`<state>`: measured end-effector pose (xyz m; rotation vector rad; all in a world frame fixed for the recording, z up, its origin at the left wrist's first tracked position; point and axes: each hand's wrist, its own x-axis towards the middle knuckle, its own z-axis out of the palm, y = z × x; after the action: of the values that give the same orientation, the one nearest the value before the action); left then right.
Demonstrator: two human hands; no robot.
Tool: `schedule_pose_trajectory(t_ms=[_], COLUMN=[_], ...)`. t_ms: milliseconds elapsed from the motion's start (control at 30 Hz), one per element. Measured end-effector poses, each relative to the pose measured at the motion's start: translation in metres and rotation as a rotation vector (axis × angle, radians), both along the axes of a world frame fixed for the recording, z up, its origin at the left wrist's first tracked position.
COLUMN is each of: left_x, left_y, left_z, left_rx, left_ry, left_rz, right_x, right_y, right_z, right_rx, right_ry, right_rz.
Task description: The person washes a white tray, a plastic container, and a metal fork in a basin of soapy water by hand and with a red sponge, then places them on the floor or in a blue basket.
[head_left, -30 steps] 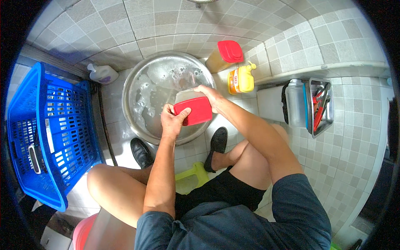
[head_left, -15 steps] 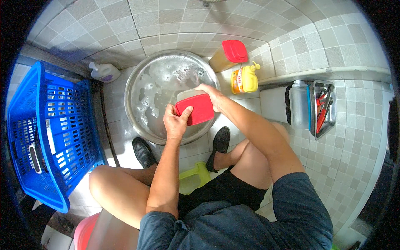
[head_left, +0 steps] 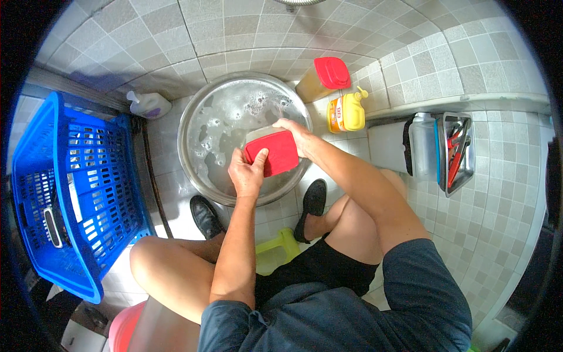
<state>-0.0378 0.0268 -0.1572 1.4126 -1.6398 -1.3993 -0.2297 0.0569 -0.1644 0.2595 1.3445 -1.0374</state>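
Observation:
A clear plastic food container with a red lid is held tilted over the near right part of a round metal basin. My left hand grips its left edge, thumb pressed on the red lid and fingers underneath. Around the far right corner closes my right hand, most of its fingers hidden behind the container. Soapy water with patches of foam fills the basin below.
Behind the basin's right side stand a tall container with a red lid and a yellow pump bottle. A white bottle is at far left, near a blue basket. Right, a metal tray holds red-handled tools. A green stool shows below.
The whole view has shifted slightly. Both hands keep nearly the same grip on the red-lidded container, which has hardly moved over the basin.

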Motion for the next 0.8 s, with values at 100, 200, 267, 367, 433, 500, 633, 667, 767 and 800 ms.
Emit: schedule_pose_trajectory(t_ms=[100, 200, 267, 367, 433, 500, 633, 667, 767, 800], left_x=[0.002, 0.002, 0.009, 0.021, 0.016, 0.013, 0.040, 0.039, 0.034, 0.032], left_y=[-0.002, -0.010, -0.016, -0.022, -0.019, -0.020, -0.039, -0.041, -0.042, -0.042], left_z=[-0.011, -0.018, -0.018, -0.035, -0.038, -0.040, -0.049, -0.048, -0.043, -0.041], left_rx=[0.009, 0.022, 0.141, 0.369, 0.374, 0.378, 0.281, 0.253, 0.210, 0.188], left_ry=[-0.043, 0.069, 0.027, 0.245, 0.288, 0.325, 0.065, -0.067, -0.172, -0.227], left_rz=[0.000, 0.012, -0.097, -0.042, -0.077, -0.105, -0.130, -0.146, -0.182, -0.200], right_x=[0.003, 0.006, 0.010, 0.023, 0.014, 0.003, 0.028, 0.032, 0.027, 0.023], right_y=[0.002, 0.004, 0.002, -0.009, -0.001, 0.007, 0.003, 0.008, 0.017, 0.021], right_z=[0.002, 0.000, -0.002, -0.008, -0.025, -0.040, -0.029, -0.022, -0.023, -0.023], right_rx=[-0.058, -0.017, -0.023, 0.014, 0.066, 0.119, -0.175, -0.285, -0.303, -0.295], right_ry=[-0.024, -0.026, 0.020, 0.190, 0.379, 0.558, 0.969, 1.041, 1.141, 1.083], right_rz=[0.032, -0.013, -0.040, -0.035, -0.021, -0.001, 0.507, 0.609, 0.710, 0.771])
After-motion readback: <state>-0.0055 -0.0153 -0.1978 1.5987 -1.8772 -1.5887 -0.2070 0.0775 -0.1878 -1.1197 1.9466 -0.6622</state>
